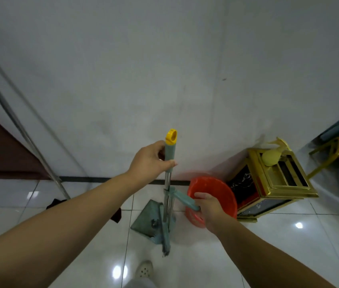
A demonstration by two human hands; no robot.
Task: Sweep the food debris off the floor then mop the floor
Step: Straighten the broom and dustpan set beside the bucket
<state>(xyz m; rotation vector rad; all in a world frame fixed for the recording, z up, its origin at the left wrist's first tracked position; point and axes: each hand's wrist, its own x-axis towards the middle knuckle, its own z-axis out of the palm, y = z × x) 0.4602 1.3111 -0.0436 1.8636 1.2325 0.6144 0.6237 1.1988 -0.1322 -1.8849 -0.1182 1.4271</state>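
Observation:
A mop (167, 196) with a metal pole, a teal grip and a yellow cap stands upright on the white tiled floor near the wall. My left hand (151, 161) grips the teal top of its pole. My right hand (209, 208) grips the teal wringer lever (182, 197) that sticks out from the pole's middle. The teal mop head (149, 222) lies on the tiles below. Right behind my right hand sits a red bucket (220, 192); its inside is not visible.
A gold-framed cabinet (272, 179) lies tipped against the wall at the right, a gold chair (338, 154) with a pink seat beyond it. A metal pole (19, 125) leans at the left above a dark cloth (116, 215). My shoe (144, 269) is at the bottom.

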